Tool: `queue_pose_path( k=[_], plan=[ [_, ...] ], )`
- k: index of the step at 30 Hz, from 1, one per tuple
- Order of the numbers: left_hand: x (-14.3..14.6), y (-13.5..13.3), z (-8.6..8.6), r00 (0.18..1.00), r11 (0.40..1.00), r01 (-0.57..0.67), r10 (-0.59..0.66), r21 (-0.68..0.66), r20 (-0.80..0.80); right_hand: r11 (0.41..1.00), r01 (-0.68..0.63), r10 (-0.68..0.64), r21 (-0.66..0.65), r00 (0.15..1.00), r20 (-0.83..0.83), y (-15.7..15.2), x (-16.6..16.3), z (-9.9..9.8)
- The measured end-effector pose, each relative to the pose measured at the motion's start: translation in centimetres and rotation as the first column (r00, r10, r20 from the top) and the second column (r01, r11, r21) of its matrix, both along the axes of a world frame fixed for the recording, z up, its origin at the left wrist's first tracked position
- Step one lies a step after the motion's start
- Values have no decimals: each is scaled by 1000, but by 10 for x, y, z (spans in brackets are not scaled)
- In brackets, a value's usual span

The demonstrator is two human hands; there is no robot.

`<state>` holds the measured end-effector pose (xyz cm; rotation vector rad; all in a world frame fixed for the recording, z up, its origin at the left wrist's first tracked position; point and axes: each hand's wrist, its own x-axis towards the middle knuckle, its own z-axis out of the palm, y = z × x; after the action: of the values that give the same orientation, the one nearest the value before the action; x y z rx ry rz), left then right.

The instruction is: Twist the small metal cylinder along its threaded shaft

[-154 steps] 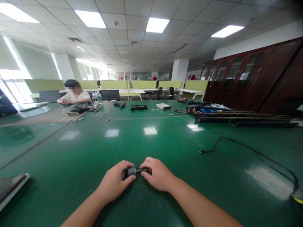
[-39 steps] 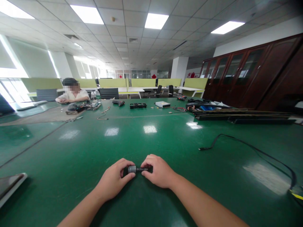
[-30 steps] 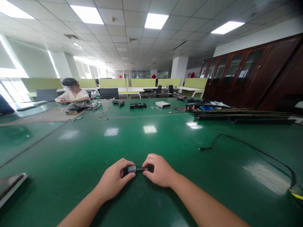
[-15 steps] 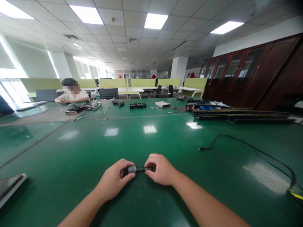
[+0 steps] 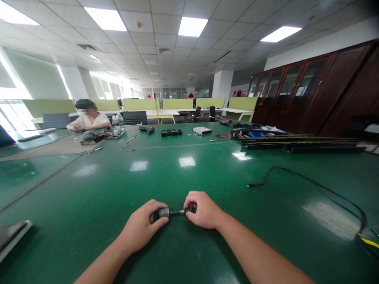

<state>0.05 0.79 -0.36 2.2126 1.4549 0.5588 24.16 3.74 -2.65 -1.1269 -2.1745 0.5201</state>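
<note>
My left hand (image 5: 143, 225) is closed around a small grey metal cylinder (image 5: 164, 213) with a dark body, held just above the green table (image 5: 189, 173). A thin dark rod (image 5: 177, 212) sticks out of the cylinder to the right. My right hand (image 5: 203, 210) pinches the far end of that rod between thumb and fingers. The two hands sit close together near the table's front middle, with part of the cylinder hidden in my left palm.
A black cable (image 5: 299, 182) snakes across the right side to a yellow-tipped end (image 5: 368, 241). A flat device (image 5: 12, 236) lies at the front left edge. Long black bars (image 5: 302, 146), boxes and tools lie far back. Another person (image 5: 87, 118) sits at the far left.
My right hand has slid slightly to the right along the rod, exposing more of it. My left hand and the cylinder have stayed in place.
</note>
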Motion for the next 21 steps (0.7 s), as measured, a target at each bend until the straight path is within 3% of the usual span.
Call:
queue_pose_path(
  k=[4,8,11,16,21],
  plan=[
    [0,0,1,1000,1000,5,-5,2,1,999,-21,20,-38,999,-46,-1,-3,1],
    [0,0,0,1000,1000,9,-9,12,3,967,-149,102,-207,970,-220,-3,-9,2],
    [0,0,0,1000,1000,3,-3,13,2,950,-172,107,-260,963,-248,-4,-11,2],
    [0,1,-2,1000,1000,10,-10,17,-4,960,-141,98,-244,978,-182,-4,-11,2],
    [-1,2,-3,999,1000,18,-19,15,36,990,-98,91,-100,993,-73,-5,-14,2]
  ],
)
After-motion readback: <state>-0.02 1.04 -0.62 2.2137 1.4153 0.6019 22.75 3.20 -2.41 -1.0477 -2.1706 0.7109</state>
